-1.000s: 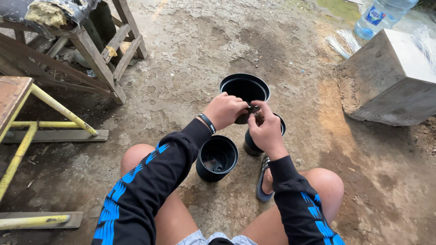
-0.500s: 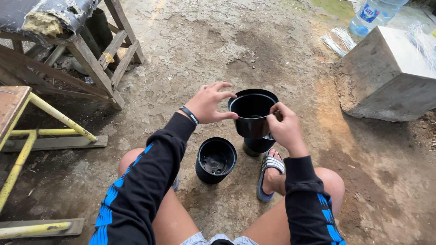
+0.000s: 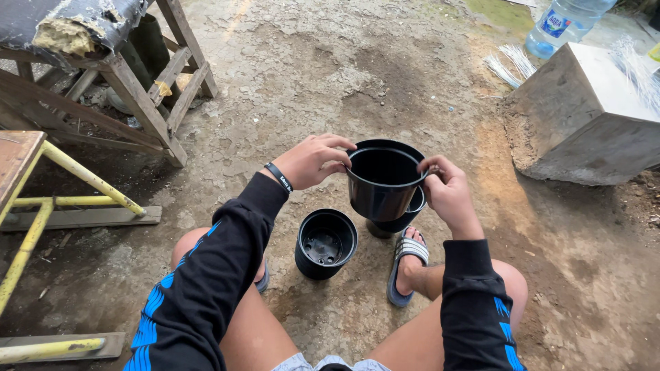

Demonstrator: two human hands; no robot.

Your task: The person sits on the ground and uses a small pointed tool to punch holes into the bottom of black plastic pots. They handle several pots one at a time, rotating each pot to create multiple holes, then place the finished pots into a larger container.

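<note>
Ground: cracked, bare dirt (image 3: 330,82) lying under a squatting person, seen from above, one sandalled foot (image 3: 407,264) showing between the knees.
Left hand (image 3: 313,161): gripping the near-left rim of the large black pot (image 3: 381,182), fingers curled over the edge, thumb outside; open and only reaching toward that rim half a second ago, now closing on it.
Right hand (image 3: 447,192): clasping the right rim of the same pot, fingers wrapped around the edge, holding on as in the earlier frame.
Large black pot: hanging in the air between both hands, mouth up and tipped slightly toward the camera, raised a little higher than before above another dark pot (image 3: 405,216) resting on the ground just behind the foot.
Small black pot (image 3: 325,244): standing upright on the dirt, below the left hand and apart from it, staying in the same spot as earlier.
Left side: wooden frame (image 3: 148,96) and yellow metal bars (image 3: 82,175) standing well apart from the hands.
Right side: concrete block (image 3: 584,117) sitting near the top corner, a clear plastic bottle (image 3: 560,24) just behind it.
</note>
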